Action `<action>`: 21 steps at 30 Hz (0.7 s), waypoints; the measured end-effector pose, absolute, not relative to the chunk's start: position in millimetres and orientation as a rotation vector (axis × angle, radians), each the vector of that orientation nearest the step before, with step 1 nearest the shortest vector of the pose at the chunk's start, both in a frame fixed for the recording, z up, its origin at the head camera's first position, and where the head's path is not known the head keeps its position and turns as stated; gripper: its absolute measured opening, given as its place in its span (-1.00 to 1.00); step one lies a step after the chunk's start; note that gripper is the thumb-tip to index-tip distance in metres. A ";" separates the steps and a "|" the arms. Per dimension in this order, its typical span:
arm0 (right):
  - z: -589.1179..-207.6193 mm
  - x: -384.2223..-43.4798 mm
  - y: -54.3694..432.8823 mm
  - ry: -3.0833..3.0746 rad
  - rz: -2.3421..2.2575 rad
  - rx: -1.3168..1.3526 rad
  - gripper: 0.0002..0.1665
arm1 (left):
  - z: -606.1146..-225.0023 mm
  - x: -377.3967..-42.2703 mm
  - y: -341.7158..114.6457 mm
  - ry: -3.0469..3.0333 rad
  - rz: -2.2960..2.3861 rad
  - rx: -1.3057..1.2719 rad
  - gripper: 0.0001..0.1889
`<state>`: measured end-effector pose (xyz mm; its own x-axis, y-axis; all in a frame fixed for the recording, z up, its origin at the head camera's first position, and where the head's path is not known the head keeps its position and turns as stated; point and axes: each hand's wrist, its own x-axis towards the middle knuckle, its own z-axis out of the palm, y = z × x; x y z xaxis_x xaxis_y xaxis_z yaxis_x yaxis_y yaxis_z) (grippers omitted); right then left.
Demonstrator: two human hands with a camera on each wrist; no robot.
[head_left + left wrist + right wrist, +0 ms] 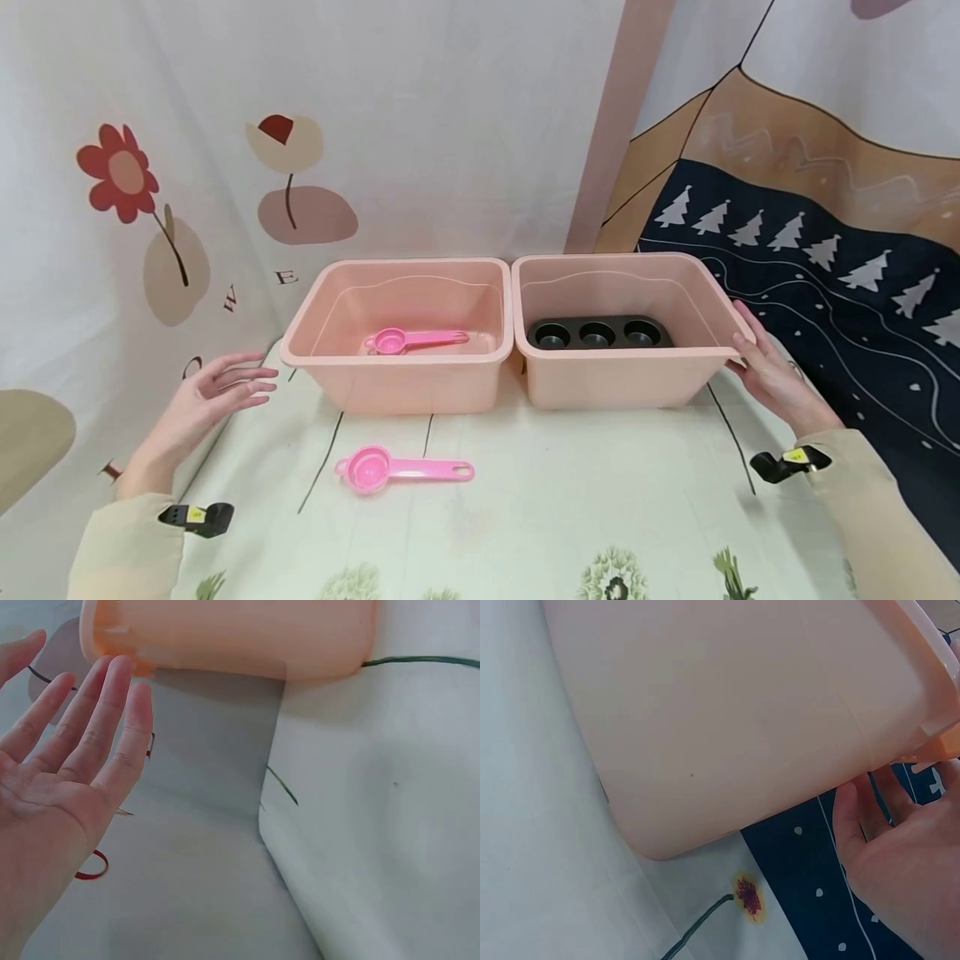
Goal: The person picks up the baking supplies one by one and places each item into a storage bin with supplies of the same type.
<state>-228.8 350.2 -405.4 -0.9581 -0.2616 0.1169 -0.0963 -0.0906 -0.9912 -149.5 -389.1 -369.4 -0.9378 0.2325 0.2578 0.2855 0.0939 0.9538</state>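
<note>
The right hand [776, 379] grips the front right corner of the right-hand pink bin [607, 379], its fingers pinching the rim between the fingertips above and the thumb below. That bin stands upright on the table [585, 475] and holds a dark muffin pan [619, 333] with three cups in view, close behind the front wall.

The left hand [213, 396] holds nothing; its fingers are extended and slightly spread, near the left side of the left-hand pink bin [405, 387] but apart from it. This second bin stands upright just beside the first, and a small pink measuring scoop [391, 340] lies inside, handle to the right. A larger pink scoop [369, 469] lies on the table in front of the left-hand pink bin, its handle also to the right. Behind the bins hangs a pale curtain [450, 125] with printed flowers.
</note>
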 end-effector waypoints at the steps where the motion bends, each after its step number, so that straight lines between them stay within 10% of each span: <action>1: -405.3 -228.7 350.4 2.037 -2.200 -0.407 -0.27 | -371.3 -148.5 -389.6 -2.302 -2.010 -0.541 -0.55; 21: -406.3 -227.8 348.6 1.999 -2.231 -0.411 -0.28 | -407.9 -137.3 -391.7 -2.380 -2.036 -0.510 -0.54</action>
<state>-227.8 348.6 -406.3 -0.9562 -0.2658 0.1222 -0.0922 -0.1223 -0.9882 -137.3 -391.7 -407.9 -0.9478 0.2615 0.1823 0.2205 0.1251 0.9673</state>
